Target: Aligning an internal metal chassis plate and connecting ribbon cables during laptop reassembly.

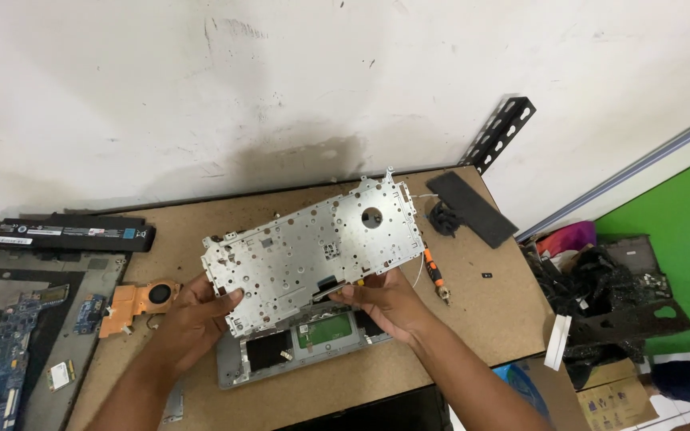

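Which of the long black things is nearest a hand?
The flat black strip by the table's back right corner, nearer the right hand. The black battery bar at back left bears a label and lies farther off.

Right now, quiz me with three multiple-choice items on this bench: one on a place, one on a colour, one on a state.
1. Where is the screwdriver?
A. right of the metal plate
B. on the battery
C. on the floor

2. What colour is the heatsink?
A. green
B. copper
C. white

3. How is the plate held?
A. flat on the table
B. in one hand
C. lifted, tilted, by both hands, left and right

Answers: A, it lies by the plate's right edge; B, it shows orange-brown; C, each hand has a grip on its lower edge.
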